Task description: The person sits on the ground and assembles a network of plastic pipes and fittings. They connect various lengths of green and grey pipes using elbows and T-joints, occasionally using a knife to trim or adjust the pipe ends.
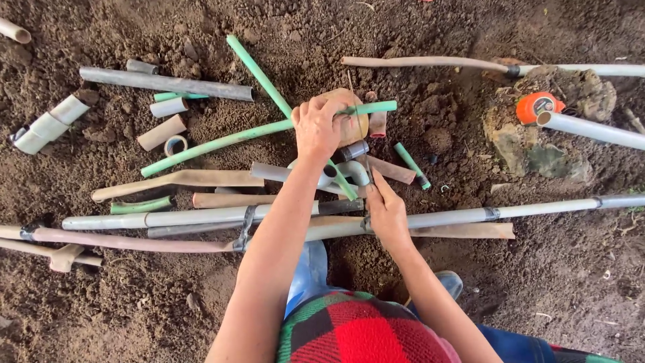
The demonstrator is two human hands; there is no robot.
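My left hand grips a round tan object, pressing it against a long green pipe that lies across the soil. My right hand rests lower, its fingers pinching at a grey curved pipe fitting and the grey pipe beneath it. A second green pipe crosses under my left hand. Both forearms reach out from my body over a red, green and black checked garment.
Many pipe offcuts lie on dark soil: a dark grey pipe, tan tubes, short white pieces, a small green stub. Long grey pipes run right. An orange fitting sits on rocks at right.
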